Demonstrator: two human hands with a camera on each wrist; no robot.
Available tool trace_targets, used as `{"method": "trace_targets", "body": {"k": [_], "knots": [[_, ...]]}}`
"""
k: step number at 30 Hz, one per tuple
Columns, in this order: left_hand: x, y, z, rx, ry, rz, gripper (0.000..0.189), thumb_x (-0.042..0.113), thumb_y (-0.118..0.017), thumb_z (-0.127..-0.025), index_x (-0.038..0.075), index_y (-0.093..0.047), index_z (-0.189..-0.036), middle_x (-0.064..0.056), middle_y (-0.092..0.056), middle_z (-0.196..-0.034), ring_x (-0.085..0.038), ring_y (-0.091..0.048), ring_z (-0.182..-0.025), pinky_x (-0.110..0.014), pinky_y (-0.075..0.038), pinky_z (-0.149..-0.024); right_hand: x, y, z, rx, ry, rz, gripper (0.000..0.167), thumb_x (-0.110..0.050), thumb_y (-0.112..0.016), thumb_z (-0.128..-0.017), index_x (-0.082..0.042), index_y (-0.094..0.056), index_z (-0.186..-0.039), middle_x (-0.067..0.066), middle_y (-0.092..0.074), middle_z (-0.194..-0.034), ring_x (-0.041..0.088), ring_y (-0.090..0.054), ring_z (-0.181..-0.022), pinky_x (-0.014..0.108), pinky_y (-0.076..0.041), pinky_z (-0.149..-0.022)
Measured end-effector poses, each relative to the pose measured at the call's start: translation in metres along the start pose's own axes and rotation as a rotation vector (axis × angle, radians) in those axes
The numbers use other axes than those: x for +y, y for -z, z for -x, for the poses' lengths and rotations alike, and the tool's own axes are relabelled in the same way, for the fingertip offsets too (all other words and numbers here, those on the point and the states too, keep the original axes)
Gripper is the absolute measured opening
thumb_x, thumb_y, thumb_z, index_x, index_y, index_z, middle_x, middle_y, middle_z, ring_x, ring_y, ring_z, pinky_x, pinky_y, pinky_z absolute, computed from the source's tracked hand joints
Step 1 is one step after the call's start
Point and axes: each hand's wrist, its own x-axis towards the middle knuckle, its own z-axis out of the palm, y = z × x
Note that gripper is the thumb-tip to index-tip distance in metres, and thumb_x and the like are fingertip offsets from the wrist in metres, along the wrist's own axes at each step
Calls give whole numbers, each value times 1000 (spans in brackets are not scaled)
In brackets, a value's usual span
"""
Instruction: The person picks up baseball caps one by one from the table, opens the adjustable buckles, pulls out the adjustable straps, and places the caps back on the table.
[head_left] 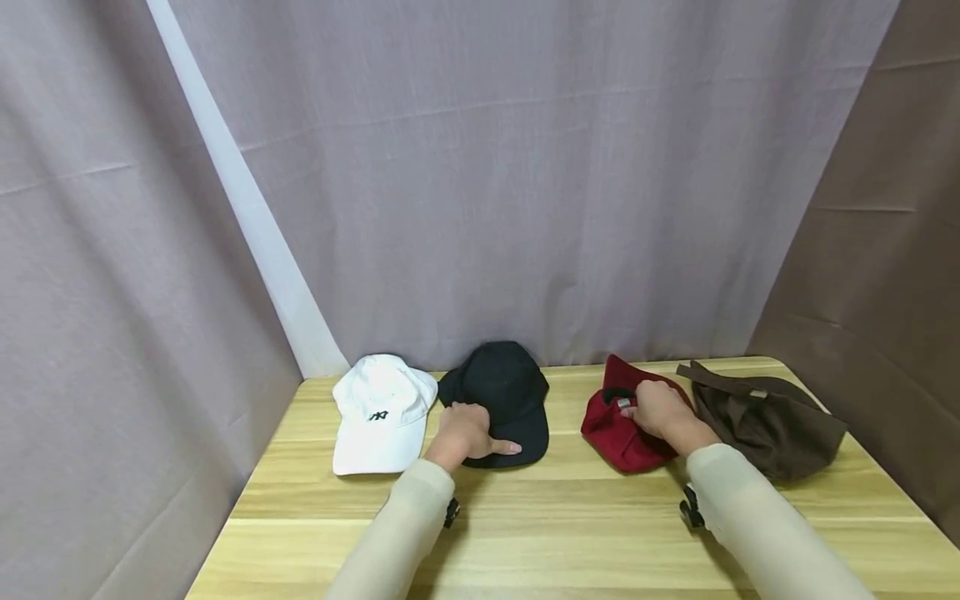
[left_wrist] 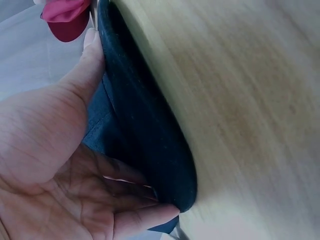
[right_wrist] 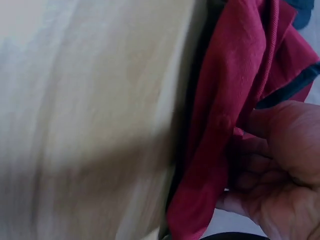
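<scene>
A black cap point(head_left: 508, 379) lies on the table with its brim towards me. Over that brim rests my left hand point(head_left: 468, 432), its thumb stretched out straight along it. In the left wrist view the fingers point(left_wrist: 142, 220) touch the far end of the brim. Farther right, my right hand point(head_left: 663, 408) pinches a crumpled red cap point(head_left: 624, 440) near its back strap and small metal buckle. Seen from the right wrist, thumb and fingers close on folds of the red cloth point(right_wrist: 220, 115), with some fingertips hidden behind it.
A white cap point(head_left: 384, 392) with a small dark logo sits left of the black one. Close beside the red cap, a dark brown cap point(head_left: 783, 429) lies on the right. Grey curtains point(head_left: 480, 208) hang behind the wooden table point(head_left: 555, 533).
</scene>
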Motion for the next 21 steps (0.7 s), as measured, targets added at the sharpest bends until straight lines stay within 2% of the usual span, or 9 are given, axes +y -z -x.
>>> {"method": "trace_targets", "body": {"k": [3,6,8,12,15,17,18,21], "knots": [[0,-1,0,7,-2,-2,108,91,-64,-79,8,-62,-149,-17,-57,-159,-40,-47,-154,-48,-44,-124,-4,1,4,27,9,7,28,-25,-76,-99,-7,-71,-78,19,-75,-90,27,-62,-75,45,-53,-73],[-1,-3,2,16,-5,-4,111,91,-62,-81,5,-59,-151,-21,-55,-160,-41,-47,-155,-46,-44,-124,-9,0,9,62,27,47,24,-20,-74,-99,-5,-70,-80,18,-75,-89,30,-68,-76,48,-56,-71],[0,-5,5,28,0,7,114,90,-62,-83,1,-55,-153,-25,-52,-161,-41,-46,-155,-46,-43,-125,-12,-2,13,90,36,65,19,-18,-74,-97,-3,-68,-87,19,-75,-88,36,-72,-80,52,-58,-71],[3,-11,13,69,15,116,120,85,-64,-86,-10,-44,-156,-35,-44,-162,-47,-43,-155,-52,-43,-124,-14,-6,14,155,69,72,24,-17,-76,-94,3,-67,-105,25,-75,-101,47,-73,-94,58,-59,-76],[5,-12,20,96,10,207,119,80,-68,-87,-13,-41,-157,-39,-39,-163,-51,-39,-156,-56,-45,-121,-16,-9,15,215,109,52,23,-17,-77,-95,2,-66,-102,22,-72,-100,46,-69,-101,57,-57,-83],[4,-13,23,107,3,239,118,78,-69,-89,-13,-39,-157,-39,-37,-165,-51,-36,-157,-56,-46,-121,-18,-10,16,251,134,21,20,-17,-77,-95,-2,-64,-97,17,-68,-94,41,-67,-96,53,-55,-80],[5,-10,26,101,2,254,115,74,-71,-90,-13,-39,-158,-38,-35,-166,-50,-34,-159,-55,-45,-122,-19,-10,17,263,140,-6,20,-17,-76,-96,-4,-62,-93,13,-66,-88,37,-65,-90,50,-53,-76],[2,-13,29,129,-11,283,111,71,-72,-91,-13,-43,-156,-37,-38,-164,-49,-37,-158,-54,-46,-122,-25,-9,22,287,151,-87,24,-18,-74,-99,-10,-54,-89,6,-58,-75,26,-56,-72,40,-44,-64]]}}
